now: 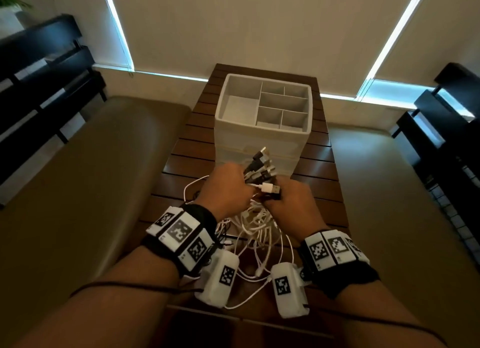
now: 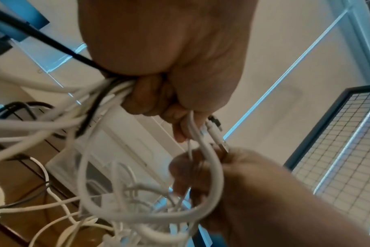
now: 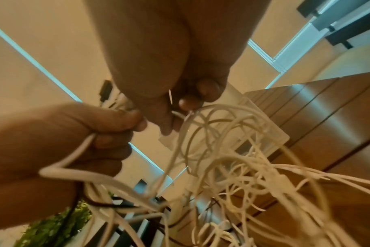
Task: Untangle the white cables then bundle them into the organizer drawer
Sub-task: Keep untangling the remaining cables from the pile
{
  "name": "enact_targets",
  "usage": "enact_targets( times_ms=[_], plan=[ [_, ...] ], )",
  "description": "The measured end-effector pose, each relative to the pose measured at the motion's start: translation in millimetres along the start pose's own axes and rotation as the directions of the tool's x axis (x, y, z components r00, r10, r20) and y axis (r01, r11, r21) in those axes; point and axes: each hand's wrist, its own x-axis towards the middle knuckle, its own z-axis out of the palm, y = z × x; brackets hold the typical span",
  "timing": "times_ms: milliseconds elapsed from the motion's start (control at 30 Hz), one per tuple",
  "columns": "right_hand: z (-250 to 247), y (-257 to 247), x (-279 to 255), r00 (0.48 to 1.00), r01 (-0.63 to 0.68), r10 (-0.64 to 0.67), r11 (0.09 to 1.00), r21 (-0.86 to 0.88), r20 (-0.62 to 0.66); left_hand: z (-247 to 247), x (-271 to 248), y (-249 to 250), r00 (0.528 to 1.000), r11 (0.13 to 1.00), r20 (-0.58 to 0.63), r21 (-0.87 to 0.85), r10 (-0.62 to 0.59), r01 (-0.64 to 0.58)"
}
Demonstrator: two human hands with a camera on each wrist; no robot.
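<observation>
A tangle of white cables [image 1: 255, 224] hangs from both hands over the slatted wooden table [image 1: 322, 189]. My left hand [image 1: 227, 188] grips a bundle of cable ends, their plugs [image 1: 261, 163] fanning out above the fist. My right hand [image 1: 292, 201] pinches a white USB plug [image 1: 270, 188] beside it. In the left wrist view the left hand [image 2: 169, 66] is fisted round the cables [image 2: 108, 98], the right hand [image 2: 232, 167] just below. The right wrist view shows loops of the cables [image 3: 232, 158] under the right hand [image 3: 175, 83]. A white organizer drawer [image 1: 259, 140] with several compartments stands just behind the hands.
Tan cushioned benches [image 1: 104, 166] flank the table on both sides. Dark shelving [image 1: 39, 75] stands at the far left and right. Blinds [image 1: 246, 23] cover the windows behind. More cable loops lie on the table near its front edge.
</observation>
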Motion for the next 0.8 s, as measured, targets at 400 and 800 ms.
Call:
enact_targets(
  times_ms=[400,800],
  plan=[
    [12,24,-4,0.999,0.005,-0.006,1.000,0.017,0.054,-33,-4,1,0.978,0.948,-0.205,-0.315,-0.030,-0.037],
    [15,36,-4,0.976,-0.172,0.147,0.972,0.158,0.160,-38,0,12,0.977,0.914,-0.213,-0.398,-0.007,-0.080]
  ],
)
